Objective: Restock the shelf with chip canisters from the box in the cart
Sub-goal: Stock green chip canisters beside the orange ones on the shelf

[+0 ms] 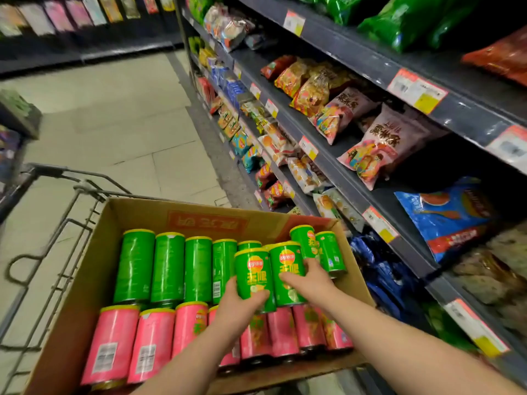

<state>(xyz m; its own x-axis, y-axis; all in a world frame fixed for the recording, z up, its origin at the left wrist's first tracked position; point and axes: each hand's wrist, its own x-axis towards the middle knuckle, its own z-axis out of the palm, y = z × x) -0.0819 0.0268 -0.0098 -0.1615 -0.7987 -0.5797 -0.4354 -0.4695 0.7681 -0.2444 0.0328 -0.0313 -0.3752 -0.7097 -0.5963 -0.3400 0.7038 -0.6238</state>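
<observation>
Head view: a cardboard box (pixel 85 280) sits in a cart (pixel 85 192), pink canisters (pixel 154 343) packed near, green ones far. The left hand (pixel 239 305) wraps one raised green canister (pixel 253 273); the right hand (pixel 309 280) grips a second green canister (pixel 286 269), apparently to lift both out together. The shelf (pixel 345 181) stands just right, with open air above the box rim.

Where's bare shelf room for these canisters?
Same shelf, two gaps: the dark stretch between the pink bags and the blue bag, and a smaller strip between the silvery bags and the orange bags. Below, the chip bags are packed tight. The box is crowded too. The left hand grips the left green canister, the right hand the right green canister.
</observation>
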